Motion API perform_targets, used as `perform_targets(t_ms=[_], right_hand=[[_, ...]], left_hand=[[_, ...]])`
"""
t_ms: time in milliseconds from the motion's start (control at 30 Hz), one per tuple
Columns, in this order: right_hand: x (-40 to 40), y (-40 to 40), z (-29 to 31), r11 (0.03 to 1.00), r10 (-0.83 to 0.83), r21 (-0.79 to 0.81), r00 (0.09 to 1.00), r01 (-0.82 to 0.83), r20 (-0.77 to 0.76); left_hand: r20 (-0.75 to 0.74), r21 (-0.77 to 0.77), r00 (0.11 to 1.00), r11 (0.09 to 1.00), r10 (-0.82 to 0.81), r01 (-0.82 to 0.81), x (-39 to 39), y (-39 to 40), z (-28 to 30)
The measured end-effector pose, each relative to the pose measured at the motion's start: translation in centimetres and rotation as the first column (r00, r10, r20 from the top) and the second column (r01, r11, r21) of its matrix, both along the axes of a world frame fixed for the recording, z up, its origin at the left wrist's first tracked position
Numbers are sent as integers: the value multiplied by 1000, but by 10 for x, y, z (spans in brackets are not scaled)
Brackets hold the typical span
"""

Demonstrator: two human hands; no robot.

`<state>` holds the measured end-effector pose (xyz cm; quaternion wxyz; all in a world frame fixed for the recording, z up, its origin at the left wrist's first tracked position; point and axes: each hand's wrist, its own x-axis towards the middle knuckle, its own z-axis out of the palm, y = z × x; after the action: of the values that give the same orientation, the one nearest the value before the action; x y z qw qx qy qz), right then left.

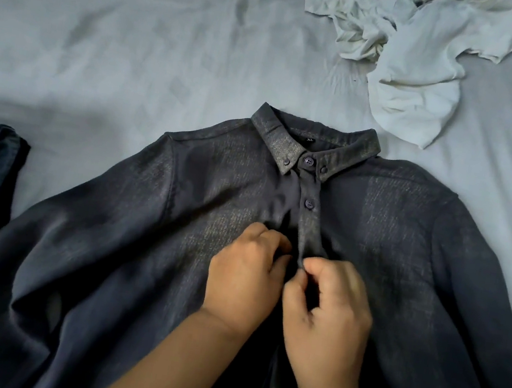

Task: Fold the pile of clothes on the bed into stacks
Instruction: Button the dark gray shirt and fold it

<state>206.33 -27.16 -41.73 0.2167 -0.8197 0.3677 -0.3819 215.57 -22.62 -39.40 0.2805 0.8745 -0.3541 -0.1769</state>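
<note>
Currently the dark button-down shirt (pixel 276 229) lies face up along the bed's (pixel 105 43) near edge, collar away. Left hand (pixel 242 276) and right hand (pixel 326 314) each pinch the placket mid-chest. Soft, limp, light cloth, probably best held at shoulders or hem for folding.

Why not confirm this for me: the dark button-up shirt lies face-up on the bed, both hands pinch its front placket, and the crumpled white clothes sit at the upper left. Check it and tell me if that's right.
One detail is wrong. The head view shows the crumpled white clothes at the upper right, not the upper left. The rest holds: the dark shirt lies face-up on the bed, and the left hand and right hand pinch its placket.
</note>
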Motion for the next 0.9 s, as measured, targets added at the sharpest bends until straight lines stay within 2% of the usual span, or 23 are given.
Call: perform_targets(t_ms=[133,333,533,700,900], right_hand=[[3,-3,-12,994,77,80,996,-80,41],[-1,-2,-15,984,85,147,987,-104,135],[-2,-3,-18,988,34,141,989,-56,147],[-1,-3,-20,990,17,133,988,-38,154],[-3,-4,-22,979,86,165,974,-121,210]], left_hand=[[-175,-157,985,987,3,-31,11,8,-1],[-388,-167,918,986,-80,16,17,7,5],[-512,-166,855,986,-85,-2,20,7,4],[-548,-144,832,990,-84,4,23,2,5],[-595,-139,799,990,-89,7,25,0,4]])
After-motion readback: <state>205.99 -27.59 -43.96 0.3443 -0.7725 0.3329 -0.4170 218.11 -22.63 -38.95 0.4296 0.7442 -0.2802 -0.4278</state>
